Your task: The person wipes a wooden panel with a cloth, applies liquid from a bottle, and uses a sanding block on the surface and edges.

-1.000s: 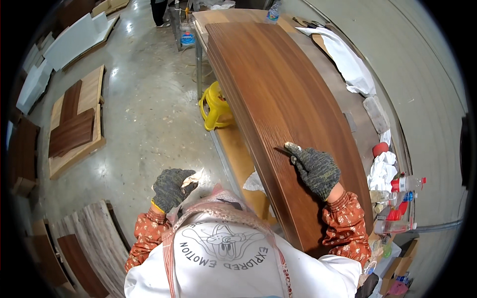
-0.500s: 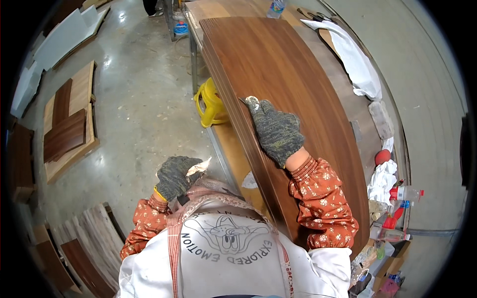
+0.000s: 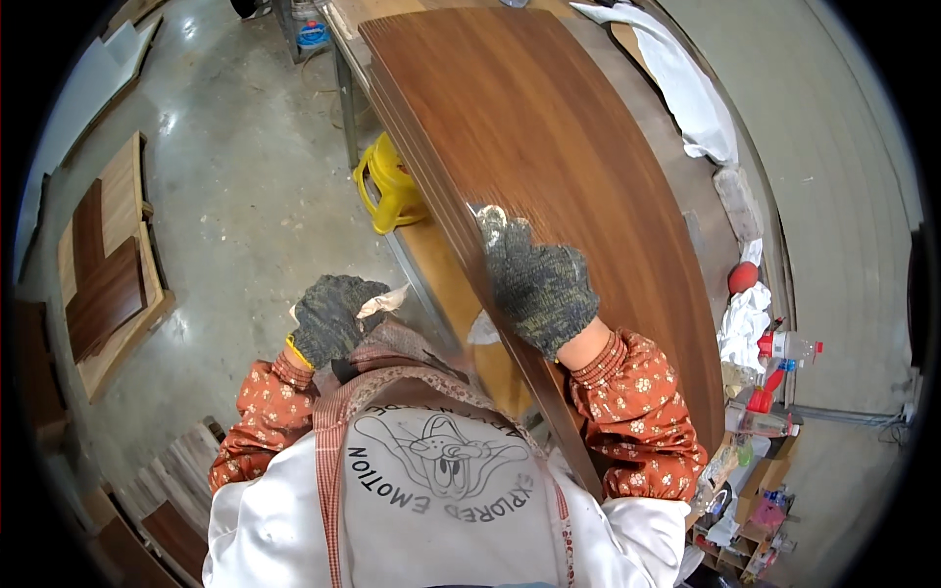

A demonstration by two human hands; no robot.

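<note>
Floor: grey concrete floor (image 3: 235, 225), spanning from leaning boards at far left to the bench (image 3: 340, 18); gives the left side its open room.
Wall: grey wall (image 3: 853, 196) bounds the right.
Panel: brown wood-grain panel (image 3: 549, 127) lying flat on the bench; long axis runs from far end, upper left, to the person's body, lower right.
Panel edges: left long edge shows parallel lines, overlooks the floor; right long edge bows outward in view. Surface extends ahead and right of the right hand.
Right glove: right hand (image 3: 542, 289) over panel near its left edge, fingers curled, pinching a thin dark piece (image 3: 473, 208).
Thin piece: at the fingertips, just by the left edge, pointing forward-left; kind too small to tell.
Left glove: left hand (image 3: 338, 316) left of the panel, well apart, clenched on a pale scrap (image 3: 382, 301) that sticks out rightward, slightly upward.
Stool: yellow stool (image 3: 394, 186) beside bench's left side.
Bench right: white sheet (image 3: 686, 88), red round item (image 3: 743, 277), bottles (image 3: 789, 347).
</note>
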